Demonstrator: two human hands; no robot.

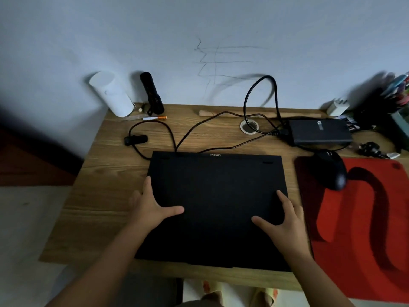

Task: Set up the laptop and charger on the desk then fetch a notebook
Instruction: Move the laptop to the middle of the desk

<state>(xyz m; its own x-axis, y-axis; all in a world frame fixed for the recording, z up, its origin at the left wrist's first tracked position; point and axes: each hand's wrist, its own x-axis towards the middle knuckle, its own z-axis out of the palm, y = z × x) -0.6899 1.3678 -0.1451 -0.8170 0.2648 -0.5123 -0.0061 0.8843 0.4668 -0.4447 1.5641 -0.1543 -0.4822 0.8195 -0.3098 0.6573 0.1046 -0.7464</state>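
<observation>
A closed black laptop [217, 196] lies flat in the middle of the wooden desk [106, 173], its logo at the far edge. My left hand [150, 204] rests on its left edge, fingers spread, thumb on the lid. On the lid's right side sits my right hand [285, 216], also spread, nothing gripped. The black charger brick [318, 131] lies at the back right. Its cables [221, 120] loop across the desk to the laptop's far edge. No notebook is in view.
A black mouse [332, 169] sits on a red mouse pad [358, 218] at the right. At the back left stand a white cylinder [110, 94] and a black flashlight [152, 91]. A pen holder [396, 94] fills the far right corner. A cable hole [249, 127] is behind the laptop.
</observation>
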